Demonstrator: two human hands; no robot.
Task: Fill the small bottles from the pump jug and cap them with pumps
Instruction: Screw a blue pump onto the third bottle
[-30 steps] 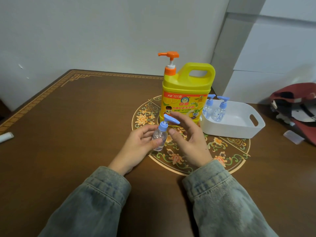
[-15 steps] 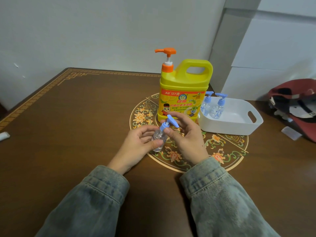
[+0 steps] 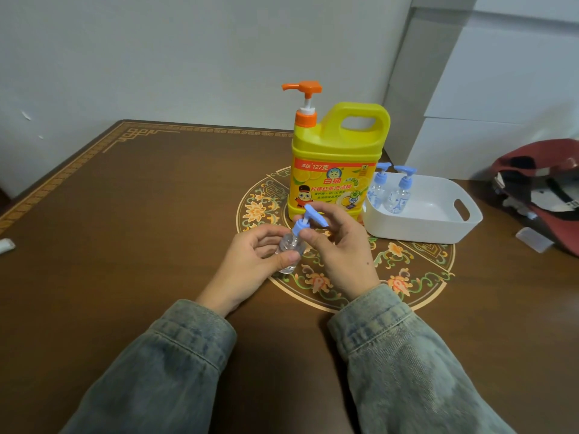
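The small clear bottle point(image 3: 289, 249) stands on the table point(image 3: 150, 220) before the jug point(image 3: 336, 170), gripped by the left hand point(image 3: 250, 264). The right hand point(image 3: 340, 249) pinches its blue pump point(image 3: 308, 219). It looks light, stiff and slippery; hold the body. The jug's label reads "127克".

Over the last second, right hand point(image 3: 340, 250) drawn in from an open, fingers-spread pose just beside the small bottle point(image 3: 289, 249) to a pinch on the collar of its blue pump point(image 3: 308, 219), thumb at the front and fingers curled behind. Pump head turned: nozzle earlier aimed right and nearly level, now slanting down toward the right. Bottle tipped slightly, top leaning toward the right hand, within the grip of the left hand point(image 3: 250, 261).
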